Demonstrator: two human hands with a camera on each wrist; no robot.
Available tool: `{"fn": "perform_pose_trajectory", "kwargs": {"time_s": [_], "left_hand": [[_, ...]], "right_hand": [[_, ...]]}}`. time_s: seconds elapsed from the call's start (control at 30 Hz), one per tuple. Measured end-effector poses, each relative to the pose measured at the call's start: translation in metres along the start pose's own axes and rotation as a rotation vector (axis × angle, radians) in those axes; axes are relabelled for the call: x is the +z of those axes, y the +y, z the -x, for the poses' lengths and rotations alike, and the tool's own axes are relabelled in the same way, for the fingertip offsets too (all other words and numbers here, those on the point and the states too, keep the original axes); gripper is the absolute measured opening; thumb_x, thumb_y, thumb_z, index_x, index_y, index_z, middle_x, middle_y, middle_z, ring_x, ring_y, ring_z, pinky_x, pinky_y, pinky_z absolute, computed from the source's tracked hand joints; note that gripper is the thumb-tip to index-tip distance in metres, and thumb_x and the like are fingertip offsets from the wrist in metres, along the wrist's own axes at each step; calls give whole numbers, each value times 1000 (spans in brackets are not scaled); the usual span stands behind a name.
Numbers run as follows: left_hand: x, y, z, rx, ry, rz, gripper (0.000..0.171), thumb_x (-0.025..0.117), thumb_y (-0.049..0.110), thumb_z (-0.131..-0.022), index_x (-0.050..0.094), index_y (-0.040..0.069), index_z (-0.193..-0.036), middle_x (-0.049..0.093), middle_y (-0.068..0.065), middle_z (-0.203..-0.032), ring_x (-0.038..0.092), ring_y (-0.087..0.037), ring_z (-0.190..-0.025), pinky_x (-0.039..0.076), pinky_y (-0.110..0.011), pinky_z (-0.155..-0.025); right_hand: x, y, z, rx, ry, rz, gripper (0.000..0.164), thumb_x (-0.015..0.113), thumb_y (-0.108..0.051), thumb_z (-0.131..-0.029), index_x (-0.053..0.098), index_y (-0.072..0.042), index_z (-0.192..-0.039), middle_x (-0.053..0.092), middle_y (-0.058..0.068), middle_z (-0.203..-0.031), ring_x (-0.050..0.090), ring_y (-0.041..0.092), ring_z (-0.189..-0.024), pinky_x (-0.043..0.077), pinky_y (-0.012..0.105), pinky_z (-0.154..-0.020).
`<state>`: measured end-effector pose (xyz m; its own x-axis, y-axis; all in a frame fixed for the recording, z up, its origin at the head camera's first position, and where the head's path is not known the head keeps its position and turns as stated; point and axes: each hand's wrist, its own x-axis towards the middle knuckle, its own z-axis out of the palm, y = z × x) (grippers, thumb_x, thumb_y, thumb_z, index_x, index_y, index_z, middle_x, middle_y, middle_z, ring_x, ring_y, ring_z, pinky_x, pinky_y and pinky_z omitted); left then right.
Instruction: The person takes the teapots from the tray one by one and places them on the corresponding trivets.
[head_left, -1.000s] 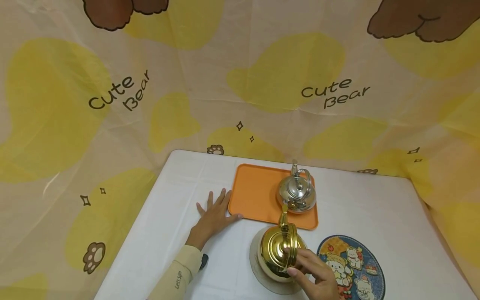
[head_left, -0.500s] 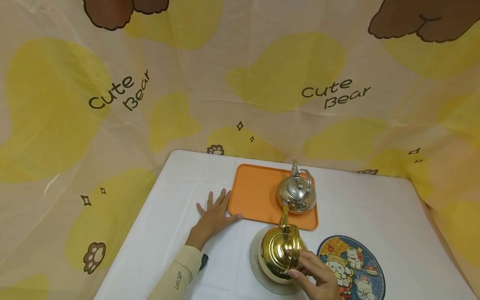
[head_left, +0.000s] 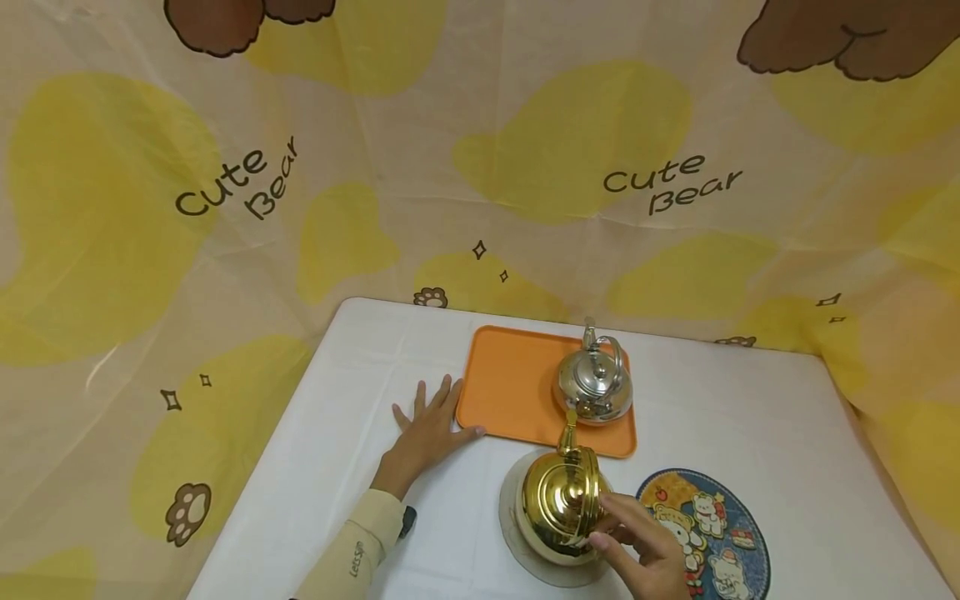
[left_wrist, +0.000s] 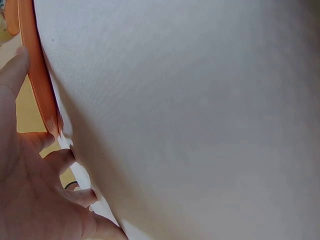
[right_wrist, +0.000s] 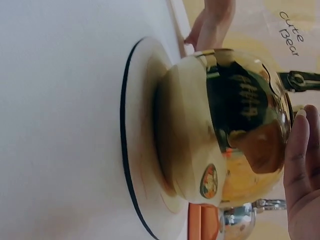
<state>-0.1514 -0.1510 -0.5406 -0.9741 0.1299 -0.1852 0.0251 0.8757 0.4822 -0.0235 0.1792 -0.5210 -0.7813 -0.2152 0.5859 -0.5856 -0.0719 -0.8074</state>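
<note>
A shiny gold teapot [head_left: 551,500] stands upright on a round pale mat [head_left: 512,533], its spout pointing to the far side. My right hand [head_left: 647,542] is at the right side of its handle [head_left: 592,492], thumb and fingers extended close to the metal and not wrapped round it. In the right wrist view those fingers [right_wrist: 298,160] lie beside the upper part of the pot. My left hand [head_left: 427,429] rests on the table with fingers spread, thumb and index at the left edge of the orange tray [head_left: 502,383].
A silver teapot [head_left: 592,387] stands on the right part of the tray, just beyond the gold spout. To the right lies a round blue mat [head_left: 720,517] with cartoon bears, partly behind my right hand. A printed cloth [head_left: 525,167] hangs behind the white table [head_left: 375,350].
My right hand has drawn back a little to the right, its fingers coming out from beneath the gold teapot's handle. The pot and my left hand stay in place.
</note>
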Motion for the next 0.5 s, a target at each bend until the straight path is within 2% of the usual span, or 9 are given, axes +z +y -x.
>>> {"fn": "perform_pose_trajectory", "kwargs": {"time_s": [0.1, 0.3, 0.5], "left_hand": [[0, 1, 0, 3, 5, 2, 100, 64, 70, -95, 25, 16, -170, 20, -14, -177, 4, -56, -160, 0, -90, -111], [1, 1, 0, 4, 12, 7, 100, 65, 69, -95, 26, 15, -170, 21, -14, -176, 5, -57, -160, 0, -91, -111], [2, -1, -1, -4, 3, 3, 100, 63, 71, -95, 23, 19, -171, 19, -11, -177, 2, -54, -161, -1, -89, -112]], "right_hand": [[-3, -1, -3, -4, 6, -16, 62, 58, 39, -77, 57, 21, -137, 68, 3, -136, 71, 9, -97, 62, 24, -70], [-7, -4, -9, 46, 24, 13, 57, 58, 36, -82, 58, 19, -137, 69, 3, -136, 71, 9, -96, 60, 24, -71], [-12, -4, -13, 75, 31, 28, 55, 57, 33, -87, 55, 19, -140, 69, 6, -137, 69, 14, -94, 57, 27, -70]]}}
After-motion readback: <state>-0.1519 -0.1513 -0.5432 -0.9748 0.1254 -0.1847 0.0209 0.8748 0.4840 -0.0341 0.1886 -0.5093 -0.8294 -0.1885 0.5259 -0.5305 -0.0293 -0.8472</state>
